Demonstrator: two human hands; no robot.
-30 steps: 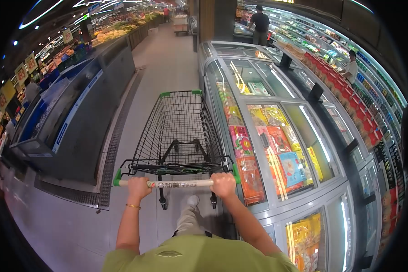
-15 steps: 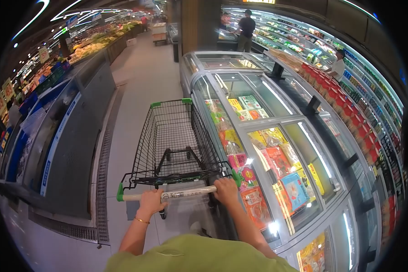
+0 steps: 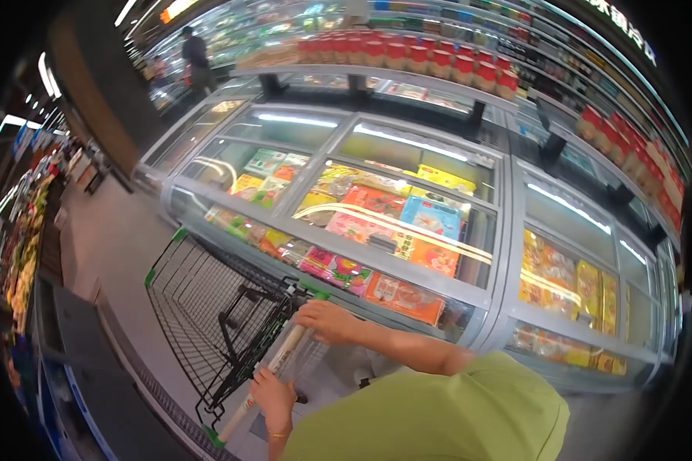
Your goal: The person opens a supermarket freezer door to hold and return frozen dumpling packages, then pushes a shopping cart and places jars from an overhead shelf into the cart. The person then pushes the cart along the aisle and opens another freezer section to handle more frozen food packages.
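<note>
Both hands grip the pale handle bar of a black wire shopping cart (image 3: 200,303) with green corner pieces. My left hand (image 3: 273,396), with a bracelet at the wrist, is closed around the lower part of the shopping cart handle (image 3: 284,349). Farther up the bar, near its green end beside the freezer, my right hand (image 3: 327,321) is closed on it too. No goods show in the wire basket. Just beyond my right hand lies the glass-topped chest freezer (image 3: 469,288), with colourful packs inside, among them a blue pack (image 3: 429,223) and a pink pack (image 3: 334,269).
Red-lidded containers (image 3: 407,54) line a shelf above the freezer. A person in dark clothes (image 3: 196,58) stands by the chilled shelves behind. A dark pillar (image 3: 104,92) rises at the upper left, and a grey display counter (image 3: 92,346) borders the tiled aisle (image 3: 104,238).
My view has swung right towards the freezer, so the cart now appears lower left and slanted. Both hands remain on its handle.
</note>
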